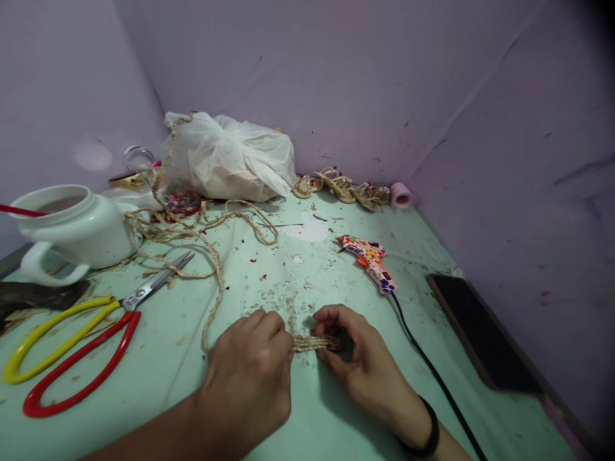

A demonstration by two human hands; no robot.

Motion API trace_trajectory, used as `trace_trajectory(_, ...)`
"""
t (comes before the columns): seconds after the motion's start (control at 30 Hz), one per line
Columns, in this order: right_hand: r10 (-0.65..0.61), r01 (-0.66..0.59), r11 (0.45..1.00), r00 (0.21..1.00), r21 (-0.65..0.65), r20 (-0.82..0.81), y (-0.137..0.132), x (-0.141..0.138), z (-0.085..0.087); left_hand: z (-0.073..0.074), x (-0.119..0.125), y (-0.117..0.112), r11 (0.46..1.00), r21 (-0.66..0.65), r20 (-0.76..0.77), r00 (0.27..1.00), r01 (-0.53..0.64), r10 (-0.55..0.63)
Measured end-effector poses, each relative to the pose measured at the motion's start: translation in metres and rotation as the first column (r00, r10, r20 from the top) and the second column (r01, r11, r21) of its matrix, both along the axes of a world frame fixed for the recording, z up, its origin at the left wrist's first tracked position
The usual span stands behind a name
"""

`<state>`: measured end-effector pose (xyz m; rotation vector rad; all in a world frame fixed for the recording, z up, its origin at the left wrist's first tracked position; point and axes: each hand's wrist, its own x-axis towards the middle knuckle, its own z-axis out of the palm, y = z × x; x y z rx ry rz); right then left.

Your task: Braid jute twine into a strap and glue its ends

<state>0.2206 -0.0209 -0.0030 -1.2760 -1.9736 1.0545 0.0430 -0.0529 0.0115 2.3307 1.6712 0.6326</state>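
Several tan braided strands (304, 344) run parallel; your left hand (252, 368) curls round one end, right hand (362, 358) pinches the other.

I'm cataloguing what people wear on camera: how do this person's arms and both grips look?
Left grip: gloveless, with no sleeve visible on the left forearm. Right grip: gloveless too, with a plain black band around the wrist and no sleeve in view.
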Motion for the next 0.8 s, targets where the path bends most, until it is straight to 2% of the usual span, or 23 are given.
trace_trajectory(0.17,0.009,-0.011,0.998,0.999,0.064,0.032,-0.003,0.000,0.003,0.001,-0.002,0.001,0.995,-0.099,-0.004,1.000,-0.012,0.012)
trace_trajectory(0.4,0.044,-0.063,0.973,0.995,0.220,0.091,-0.001,-0.003,0.000,0.002,-0.001,0.003,0.993,-0.114,-0.027,0.999,-0.023,0.020)
trace_trajectory(0.67,-0.045,0.030,0.984,0.996,0.174,0.081,-0.003,-0.009,0.001,0.007,0.001,0.005,0.984,-0.168,-0.058,0.997,-0.056,0.047)
trace_trajectory(0.8,-0.047,0.033,0.989,0.995,0.146,0.092,-0.003,-0.011,0.002,0.010,0.001,0.006,0.980,-0.190,-0.043,0.998,-0.057,0.050)
